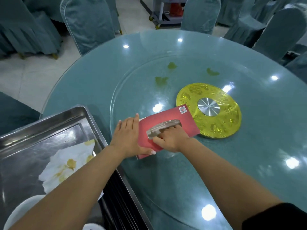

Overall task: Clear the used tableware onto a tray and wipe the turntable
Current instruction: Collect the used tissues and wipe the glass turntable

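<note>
Presently logged, one wiping stage, tissue being drawn.

Item: red tissue pack (pixel 167 130), flat, lying on the glass turntable (pixel 132 90) at its near edge, one far corner just beside the gold hub disc (pixel 221 113).

Item: left hand (pixel 128 136), fingers straight, pressing flat on the pack's left end with the thumb along its near edge; it steadies, it does not grasp.

Item: right hand (pixel 171 138), fingers curled round a greyish tissue (pixel 163 128) rising from the pack's slot.

Item: three yellow-green smears (pixel 161 80) on the turntable's far half, well apart from the hands.

Item: steel tray (pixel 49 123) at left, overlapping the table rim, holding a stained white napkin (pixel 66 165); white dishes (pixel 21 211) show partly at the bottom edge.

Item: covered chairs (pixel 89 22) and a service cart (pixel 166 15) beyond the table.

Handling note, as judgement: clearing looks largely done, wiping not yet begun. Keep the left palm firm so the pack does not slide on the glass, pull the sheet up and free in one motion, then fold it to a pad before reaching the smears; rotating the turntable would likely bring them nearer.
</note>
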A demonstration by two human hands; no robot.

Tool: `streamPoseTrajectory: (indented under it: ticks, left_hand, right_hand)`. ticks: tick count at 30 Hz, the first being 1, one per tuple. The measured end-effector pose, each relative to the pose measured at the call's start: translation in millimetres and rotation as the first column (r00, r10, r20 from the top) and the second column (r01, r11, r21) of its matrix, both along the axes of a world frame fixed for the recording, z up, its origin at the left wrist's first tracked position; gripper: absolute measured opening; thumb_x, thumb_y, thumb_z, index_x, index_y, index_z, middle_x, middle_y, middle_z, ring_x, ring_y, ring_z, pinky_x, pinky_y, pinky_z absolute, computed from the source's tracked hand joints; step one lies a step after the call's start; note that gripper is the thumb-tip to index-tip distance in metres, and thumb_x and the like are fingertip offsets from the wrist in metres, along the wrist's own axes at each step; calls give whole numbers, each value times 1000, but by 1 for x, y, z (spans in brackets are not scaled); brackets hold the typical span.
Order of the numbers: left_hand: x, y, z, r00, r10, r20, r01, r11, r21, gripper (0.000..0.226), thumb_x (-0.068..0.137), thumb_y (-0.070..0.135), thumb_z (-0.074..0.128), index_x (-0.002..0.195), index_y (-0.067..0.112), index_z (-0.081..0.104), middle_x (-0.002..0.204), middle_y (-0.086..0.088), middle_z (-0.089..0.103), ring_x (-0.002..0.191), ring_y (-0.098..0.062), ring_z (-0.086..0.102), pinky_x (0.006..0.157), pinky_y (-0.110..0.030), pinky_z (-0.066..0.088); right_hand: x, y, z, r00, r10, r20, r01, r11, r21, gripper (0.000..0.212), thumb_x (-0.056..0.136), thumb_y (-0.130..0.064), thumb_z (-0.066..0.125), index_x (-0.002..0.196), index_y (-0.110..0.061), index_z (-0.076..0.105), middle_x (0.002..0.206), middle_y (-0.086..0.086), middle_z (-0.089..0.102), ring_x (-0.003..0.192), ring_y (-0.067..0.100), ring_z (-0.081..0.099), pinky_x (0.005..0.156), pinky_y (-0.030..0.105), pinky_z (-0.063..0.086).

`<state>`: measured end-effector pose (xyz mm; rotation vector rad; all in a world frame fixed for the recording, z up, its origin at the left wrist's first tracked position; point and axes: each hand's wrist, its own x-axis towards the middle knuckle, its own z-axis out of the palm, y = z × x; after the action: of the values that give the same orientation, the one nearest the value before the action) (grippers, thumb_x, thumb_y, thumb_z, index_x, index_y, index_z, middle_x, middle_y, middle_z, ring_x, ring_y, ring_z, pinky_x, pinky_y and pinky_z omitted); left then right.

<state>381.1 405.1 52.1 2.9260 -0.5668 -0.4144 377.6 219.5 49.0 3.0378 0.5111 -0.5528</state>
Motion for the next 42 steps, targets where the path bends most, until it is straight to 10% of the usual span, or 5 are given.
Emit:
streamPoseTrajectory:
  ticks: [12,19,26,31,42]
  left_hand:
    - [-34,-22,-17,992,50,-116,-57,997,-59,149,46,97,46,150,6,-10,157,-8,10,144,-24,11,119,-48,4]
    - [-67,-46,-13,985,111,-133,-116,993,-24,150,44,100,39,150,6,-10,156,-10,12,145,-27,9,118,-53,3]
    - [-88,-64,-9,980,123,-156,-127,992,-20,150,43,100,38,150,8,-13,156,-8,10,146,-27,6,117,-54,2]
    - [-98,-71,-6,977,137,-165,-138,990,5,150,43,101,35,149,6,-14,156,-11,10,146,-29,7,117,-54,2]
    - [-105,-84,-5,982,-185,38,186,982,-23,113,66,91,18,152,22,-7,161,1,-5,147,-19,-10,114,-47,-12]
  right_hand:
    - [-14,-10,10,978,-10,-209,-9,996,-90,65,97,-55,19,114,-14,67,125,15,60,122,28,49,104,41,29]
    - [-34,-34,-1,986,95,-138,-107,991,-85,66,79,-64,3,51,-22,45,57,-1,50,64,14,44,79,35,33]
    - [-57,-62,-2,998,22,-59,-20,999,47,72,83,-56,9,85,-22,73,83,-1,68,83,14,56,85,31,35]
    - [-83,-78,17,999,-47,2,45,971,236,53,93,-48,26,69,-13,56,67,-4,57,67,18,52,73,36,44]
    - [-136,-105,22,995,-95,14,83,923,375,50,94,-45,41,115,-6,65,137,11,53,130,23,44,109,29,26]
